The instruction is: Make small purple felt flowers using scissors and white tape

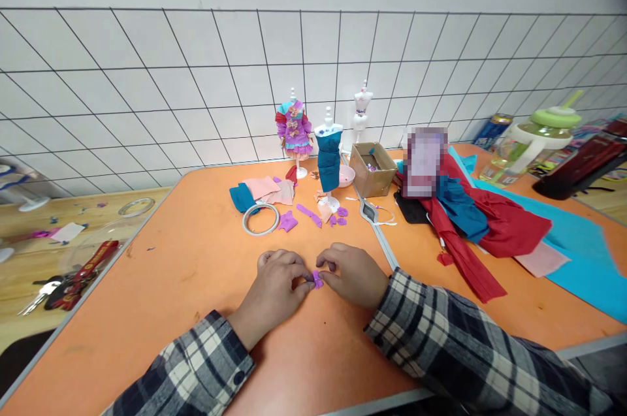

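My left hand (278, 287) and my right hand (353, 273) meet over the orange table. Between their fingertips is a small, crinkled purple piece (318, 280) that looks like crepe paper. Thumb and finger of the left hand pinch its left side, while the right fingertips close on its right side. Just beyond lie more purple scraps (288, 221), a purple strip (309, 215) and a roll of tape (260, 219). Behind them a miniature dress form (328, 158) wears a teal wrap. Another form (294, 128) has a purple ruffled dress with bows.
A bare white form (363, 106) stands behind a small cardboard box (373, 171). Pink bowl (346, 176) sits beside it. Right of the table's metal seam lie red crepe (514, 223), teal and blue sheets, a pixelated upright object (425, 161), a drink jug (526, 145) and a dark bottle (582, 161).
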### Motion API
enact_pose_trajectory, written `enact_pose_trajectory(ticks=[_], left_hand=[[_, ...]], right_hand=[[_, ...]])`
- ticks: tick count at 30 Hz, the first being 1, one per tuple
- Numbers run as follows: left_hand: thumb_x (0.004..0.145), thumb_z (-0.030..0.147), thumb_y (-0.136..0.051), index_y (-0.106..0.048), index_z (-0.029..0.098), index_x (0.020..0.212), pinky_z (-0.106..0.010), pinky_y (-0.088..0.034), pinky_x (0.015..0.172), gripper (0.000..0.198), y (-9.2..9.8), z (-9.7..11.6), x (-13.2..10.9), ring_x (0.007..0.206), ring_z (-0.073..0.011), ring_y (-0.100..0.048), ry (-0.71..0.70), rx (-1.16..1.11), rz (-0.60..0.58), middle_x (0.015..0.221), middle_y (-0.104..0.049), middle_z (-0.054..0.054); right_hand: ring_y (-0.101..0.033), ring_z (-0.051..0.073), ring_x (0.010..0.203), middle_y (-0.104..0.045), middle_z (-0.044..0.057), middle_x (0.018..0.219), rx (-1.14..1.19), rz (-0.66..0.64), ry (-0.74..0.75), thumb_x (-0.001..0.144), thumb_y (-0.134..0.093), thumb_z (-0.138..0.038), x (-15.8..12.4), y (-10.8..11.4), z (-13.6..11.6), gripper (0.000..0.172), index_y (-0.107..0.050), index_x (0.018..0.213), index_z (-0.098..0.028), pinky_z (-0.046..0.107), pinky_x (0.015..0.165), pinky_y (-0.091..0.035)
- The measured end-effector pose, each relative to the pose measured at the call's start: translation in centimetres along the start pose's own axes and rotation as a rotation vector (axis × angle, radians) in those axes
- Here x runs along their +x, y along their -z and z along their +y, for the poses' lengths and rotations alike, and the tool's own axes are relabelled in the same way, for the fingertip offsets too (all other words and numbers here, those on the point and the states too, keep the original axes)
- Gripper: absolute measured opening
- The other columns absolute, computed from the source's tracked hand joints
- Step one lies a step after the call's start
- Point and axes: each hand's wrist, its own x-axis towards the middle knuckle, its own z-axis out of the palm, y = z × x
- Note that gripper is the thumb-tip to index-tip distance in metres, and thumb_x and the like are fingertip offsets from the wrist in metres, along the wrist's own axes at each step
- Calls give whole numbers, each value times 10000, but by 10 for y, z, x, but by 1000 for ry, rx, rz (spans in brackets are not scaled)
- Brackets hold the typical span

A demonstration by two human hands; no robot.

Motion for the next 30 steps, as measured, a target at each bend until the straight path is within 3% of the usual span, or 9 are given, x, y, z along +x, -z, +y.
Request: enact_pose_trajectory(ticks=[4,12,19,25,30], left_hand=[[766,312,-654,-722,280,746,-395,-277,818,78,0,0,0,872,-215,-558,4,-21,4,834,-680,-4],[770,233,-620,-715,275,817,-398,-273,824,114,1,-4,1,893,-218,-555,4,-22,30,874,-686,-9],[768,161,-560,-718,269,747,-421,-266,837,192,4,-2,1,875,-218,-544,-27,36,7,829,-682,-13],[762,155,-553,-710,263,744,-437,-263,866,192,3,-3,2,869,-220,-540,-43,27,16,825,-683,-16],[745,146,-564,-706,258,734,-444,-251,886,181,1,-7,1,864,-216,-534,-41,1,42,816,-675,-11]], right_hand=[[-562,128,755,-630,2,819,-95,-39,70,855,-555,-247,0,-2,0,151,-706,860,-237,253,679,-347],[-567,136,728,-646,8,868,-263,-118,118,911,-482,-291,1,-5,1,209,-686,923,-246,268,634,-328],[-576,153,734,-618,50,884,-432,-173,136,948,-408,-286,-1,1,-8,267,-655,905,-195,277,627,-351],[-569,137,776,-611,17,916,-339,-97,114,946,-432,-317,-1,4,-10,244,-668,958,-254,268,633,-351],[-574,141,803,-622,27,888,-297,-161,120,934,-469,-338,2,-2,-7,246,-690,935,-231,267,676,-362]])
